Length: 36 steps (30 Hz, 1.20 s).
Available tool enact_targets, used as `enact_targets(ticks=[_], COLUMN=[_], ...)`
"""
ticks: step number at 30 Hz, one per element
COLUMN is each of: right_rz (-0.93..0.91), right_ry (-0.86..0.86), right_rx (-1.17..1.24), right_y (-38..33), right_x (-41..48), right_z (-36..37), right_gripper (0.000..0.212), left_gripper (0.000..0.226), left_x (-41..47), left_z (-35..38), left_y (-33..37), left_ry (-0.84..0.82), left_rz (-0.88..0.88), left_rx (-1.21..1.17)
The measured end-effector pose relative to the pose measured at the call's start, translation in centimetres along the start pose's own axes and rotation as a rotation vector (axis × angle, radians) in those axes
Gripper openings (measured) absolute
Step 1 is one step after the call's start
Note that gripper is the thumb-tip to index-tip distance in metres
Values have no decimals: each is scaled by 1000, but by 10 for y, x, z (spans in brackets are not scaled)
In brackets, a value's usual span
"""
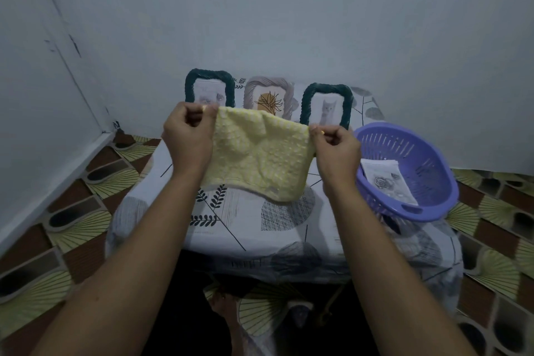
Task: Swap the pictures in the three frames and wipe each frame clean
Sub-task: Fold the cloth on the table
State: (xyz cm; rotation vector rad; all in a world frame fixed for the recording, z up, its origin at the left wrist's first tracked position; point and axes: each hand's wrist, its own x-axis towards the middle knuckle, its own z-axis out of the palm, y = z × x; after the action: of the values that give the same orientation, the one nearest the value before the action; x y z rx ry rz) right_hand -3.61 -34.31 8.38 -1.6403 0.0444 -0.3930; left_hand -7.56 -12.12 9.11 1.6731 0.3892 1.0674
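A yellow waffle cloth [257, 153] hangs spread above the table, stretched between both hands. My left hand [187, 136] pinches its upper left corner and my right hand [336, 150] pinches its upper right corner. Behind the cloth, three woven frames stand upright against the wall. The dark green frame [210, 87] on the left holds a pale picture. A grey frame [270, 92] in the middle shows an orange plant drawing. Another dark green frame [326, 104] on the right shows a cat. The cloth hides the lower part of each frame.
A purple plastic basket [427, 159] sits on the table's right side with a loose rose picture [385, 182] inside. The small table [248, 220] wears a leaf-patterned cover and stands against a pale wall. Patterned floor tiles surround it.
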Motion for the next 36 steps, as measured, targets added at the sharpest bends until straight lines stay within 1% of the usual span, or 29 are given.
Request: enact_targets(ticks=[3,5,7,10,12,16,18,22,24,27,30,34,36], right_rz=[-6,9,42,117,148,146,146,141,139,151,189,310,346], right_ry=[-88,-166,-242,-330,-357,-376,-370,-346,-342,-353,-369,-387,-394], right_rx=[34,78,162,283,319,315,288,246,238,249,258,406,482], right_y=[-2,-6,-12,-23,-25,-25,-22,-19,-18,-17,-20,-32,-36], right_x=[-11,-19,-24,-27,-26,-25,-24,-23,-23,-24,-26,-28,-28], right_z=[16,24,31,34,35,35,35,35,36,37,38,35,32], right_gripper=[15,9,5,7,9,14,17,17,16,18,17,27,31], left_gripper=[20,15,14,14,15,16,17,27,29,21,14,7,12], left_x=[-17,-26,-33,-36,-36,-41,-41,-41,-42,-44,-46,-45,-43], left_z=[9,16,21,24,24,23,23,21,19,19,18,17,14], left_y=[9,15,19,21,21,23,24,25,27,27,24,22,21], left_ry=[-113,-181,-235,-304,-359,-472,-476,-365,-372,-420,-430,-444,-459], left_rz=[52,68,63,10,-32,-36,-44,-87,-88,-76,-94,-113,-135], left_rx=[18,5,-9,-47,-92,-156,-160,-191,-202,-184,-200,-208,-250])
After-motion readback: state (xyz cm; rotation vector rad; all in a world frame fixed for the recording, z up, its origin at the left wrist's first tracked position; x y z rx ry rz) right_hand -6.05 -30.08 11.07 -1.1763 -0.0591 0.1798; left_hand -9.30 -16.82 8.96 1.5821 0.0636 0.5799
